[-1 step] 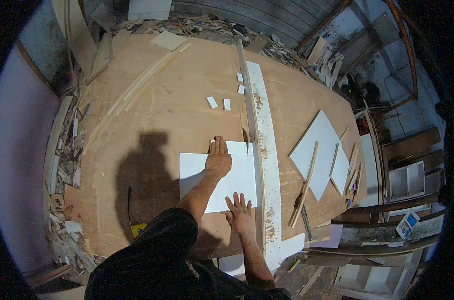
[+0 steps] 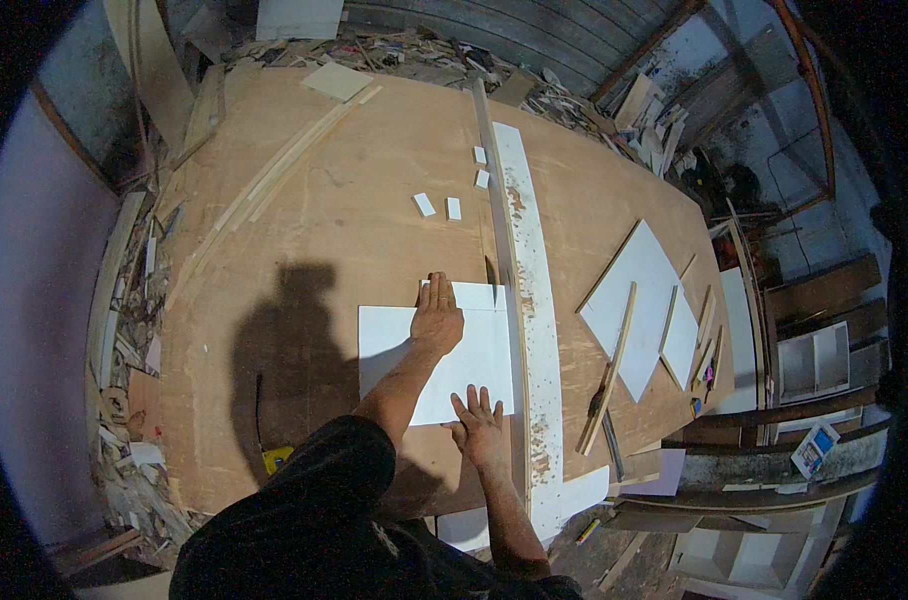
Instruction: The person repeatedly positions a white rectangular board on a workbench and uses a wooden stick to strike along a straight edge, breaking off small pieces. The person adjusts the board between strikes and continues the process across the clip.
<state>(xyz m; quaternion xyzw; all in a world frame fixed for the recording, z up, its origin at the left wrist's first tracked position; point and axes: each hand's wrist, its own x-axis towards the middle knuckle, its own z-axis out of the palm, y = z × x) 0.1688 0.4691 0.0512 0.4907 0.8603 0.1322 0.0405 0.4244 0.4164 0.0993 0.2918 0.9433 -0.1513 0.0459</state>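
Resting both hands on a white rectangular panel (image 2: 479, 350) here, right at the near side of a big brown plywood worktop (image 2: 359, 225). Left hand (image 2: 437, 318) is the farther one: fingers straight and pretty close together, reaching over the panel's far edge onto a narrow white strip (image 2: 482, 296). Can't tell if that strip butts up to the panel or overlaps it. Right hand (image 2: 479, 428) is down at the near edge, fingers spread, fingertips on the white surface, thumb out to the left side. Neither one's wrapped around anything, they're just laid on top.

Panel's right edge is right up by a long thin board (image 2: 502, 230) set on edge, with a scuffed white plank (image 2: 534, 300) running alongside that. Can't say for sure if the panel actually touches the board.

Farther up the worktop you've got four small white blocks (image 2: 453, 208), two of them close to the long board. Yellow tape measure (image 2: 277, 459) is near the left sleeve (image 2: 344, 465), which is black. Over on the right there's another white panel (image 2: 639, 310) turned like a diamond, with a wooden batten (image 2: 609, 367) lying across it. Tons of wood offcuts (image 2: 434, 60) piled past the far edge, too.
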